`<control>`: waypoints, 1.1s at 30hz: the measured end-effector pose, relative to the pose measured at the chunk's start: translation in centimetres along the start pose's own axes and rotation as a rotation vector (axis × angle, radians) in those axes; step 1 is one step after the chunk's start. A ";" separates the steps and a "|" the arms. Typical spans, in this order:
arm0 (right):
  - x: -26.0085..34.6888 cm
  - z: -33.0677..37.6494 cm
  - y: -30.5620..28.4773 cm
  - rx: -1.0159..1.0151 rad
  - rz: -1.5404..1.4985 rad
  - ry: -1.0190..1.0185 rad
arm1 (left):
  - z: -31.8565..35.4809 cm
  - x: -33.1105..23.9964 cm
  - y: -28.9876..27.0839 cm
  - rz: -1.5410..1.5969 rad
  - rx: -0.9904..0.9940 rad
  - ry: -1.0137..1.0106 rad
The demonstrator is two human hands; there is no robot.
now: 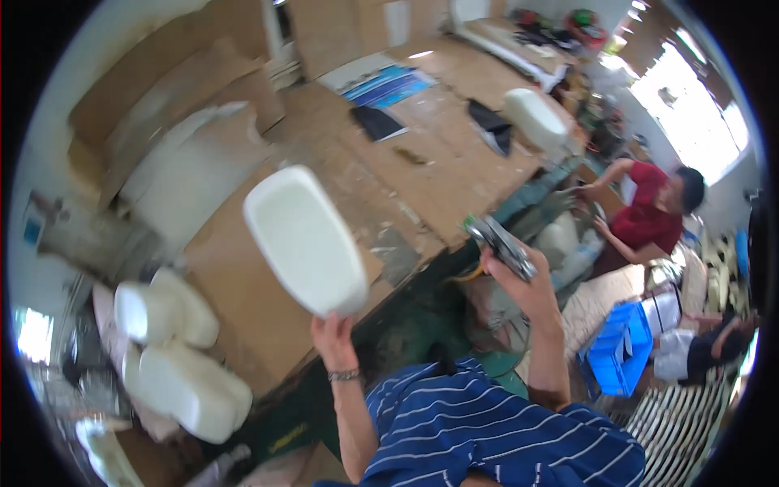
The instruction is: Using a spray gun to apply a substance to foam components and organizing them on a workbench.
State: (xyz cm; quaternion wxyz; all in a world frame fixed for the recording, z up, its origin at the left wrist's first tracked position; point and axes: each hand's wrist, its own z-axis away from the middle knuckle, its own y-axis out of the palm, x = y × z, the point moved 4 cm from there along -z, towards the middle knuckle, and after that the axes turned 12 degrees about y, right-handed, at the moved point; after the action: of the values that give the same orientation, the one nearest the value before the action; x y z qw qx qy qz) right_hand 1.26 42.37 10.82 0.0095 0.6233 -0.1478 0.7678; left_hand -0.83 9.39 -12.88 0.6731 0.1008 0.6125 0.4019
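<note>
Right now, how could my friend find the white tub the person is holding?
Start at the big brown tabletop. Near its front edge, find the person's left hand, with its fingers at the near end of the long, rounded white tub. Unlike the white pieces clustered to the left, this one has a hand on it and shows its hollow inside.

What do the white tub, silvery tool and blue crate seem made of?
White tub: probably plastic, smooth, low sheen, judging by its softly rounded walls. Silvery tool: likely shiny metal, from its grey highlights; blur leaves this open. Blue crate: apparently smooth plastic, uniformly coloured.
</note>
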 end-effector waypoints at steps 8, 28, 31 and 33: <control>3.3 8.5 7.0 0.208 0.365 -0.281 | -0.3 2.0 -1.5 -0.075 -0.164 -0.016; 4.7 12.5 7.1 0.289 0.405 -0.374 | -0.4 1.7 -0.8 -0.093 -0.158 0.001; 4.0 12.5 5.9 0.159 0.398 -0.318 | -0.5 1.8 -0.9 -0.081 -0.136 0.010; 4.4 12.6 5.4 0.237 0.394 -0.325 | -0.5 1.7 -0.9 -0.090 -0.144 0.009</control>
State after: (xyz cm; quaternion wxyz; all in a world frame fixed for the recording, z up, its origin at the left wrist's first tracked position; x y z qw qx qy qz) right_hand 11.19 33.43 16.09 -0.2369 0.6942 -0.1748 0.6567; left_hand -0.98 9.74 -14.86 0.6933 0.0231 0.5889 0.4147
